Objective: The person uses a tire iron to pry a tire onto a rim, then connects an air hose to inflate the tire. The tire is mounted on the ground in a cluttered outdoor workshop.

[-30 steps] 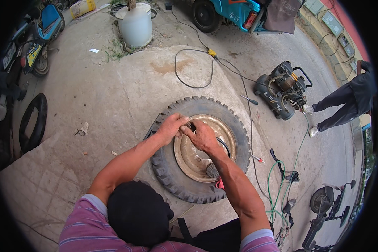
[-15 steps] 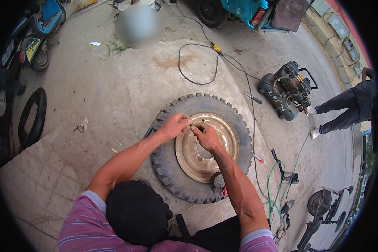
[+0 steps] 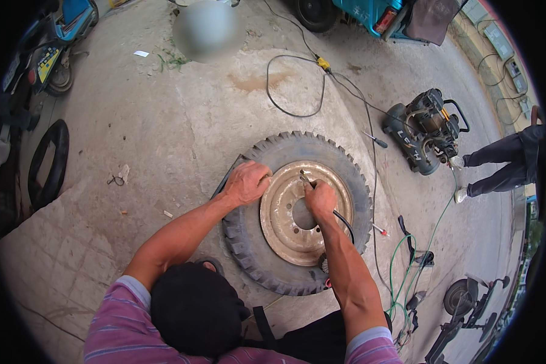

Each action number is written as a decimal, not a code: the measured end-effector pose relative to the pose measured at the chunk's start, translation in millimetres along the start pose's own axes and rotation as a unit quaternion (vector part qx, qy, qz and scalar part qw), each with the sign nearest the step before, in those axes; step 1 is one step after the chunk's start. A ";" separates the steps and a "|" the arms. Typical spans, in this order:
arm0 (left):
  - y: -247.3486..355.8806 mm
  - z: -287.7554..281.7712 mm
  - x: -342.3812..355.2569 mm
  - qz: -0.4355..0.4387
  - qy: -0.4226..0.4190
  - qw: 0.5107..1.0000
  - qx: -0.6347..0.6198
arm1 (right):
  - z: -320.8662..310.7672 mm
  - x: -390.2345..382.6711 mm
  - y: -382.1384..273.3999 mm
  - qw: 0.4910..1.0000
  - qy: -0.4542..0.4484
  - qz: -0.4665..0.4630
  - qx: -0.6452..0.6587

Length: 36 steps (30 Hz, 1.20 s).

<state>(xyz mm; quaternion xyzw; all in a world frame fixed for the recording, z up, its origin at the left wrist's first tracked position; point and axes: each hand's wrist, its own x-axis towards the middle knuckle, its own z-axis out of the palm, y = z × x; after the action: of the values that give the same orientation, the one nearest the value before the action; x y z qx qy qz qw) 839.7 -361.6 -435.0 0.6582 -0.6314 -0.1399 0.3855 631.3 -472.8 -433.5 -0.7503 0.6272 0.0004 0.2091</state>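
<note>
A person in a purple striped shirt (image 3: 118,321) and black cap (image 3: 197,309) bent over a thick-treaded tire (image 3: 241,239) lying flat on the concrete ground (image 3: 158,133), its rusty rim (image 3: 278,233) facing up. The right hand (image 3: 321,199) had its grip clenched round a black hose (image 3: 347,225) — metal end by the upper rim — while the left hand (image 3: 249,182) curled at the rim's left side; whether that grip held anything could not be told. A dark compressor (image 3: 426,124) stood beyond, near a bystander (image 3: 500,162).
</note>
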 end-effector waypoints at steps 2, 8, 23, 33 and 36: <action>0.0 1.2 0.7 -0.003 0.002 1.000 -0.002 | 5.5 4.6 4.0 1.000 -0.001 0.008 -0.004; -2.3 2.1 1.3 -0.001 0.014 1.000 -0.018 | 11.4 9.8 5.8 1.000 -0.003 0.017 0.005; -1.9 0.3 1.9 -0.030 -0.005 1.000 0.000 | 16.1 39.4 0.2 0.994 -0.076 0.051 0.062; -6.7 2.6 -0.3 -0.022 -0.006 1.000 0.000 | 64.4 63.7 20.4 0.909 -0.114 0.181 0.359; -7.1 3.5 0.1 -0.021 -0.002 1.000 -0.011 | 46.1 53.1 13.7 0.892 -0.147 0.196 0.381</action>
<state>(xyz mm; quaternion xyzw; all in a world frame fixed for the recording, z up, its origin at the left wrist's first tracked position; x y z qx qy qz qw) 842.5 -363.5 -442.1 0.6667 -0.6167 -0.1557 0.3886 641.9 -510.0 -493.8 -0.4663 0.6757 -0.0871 0.5643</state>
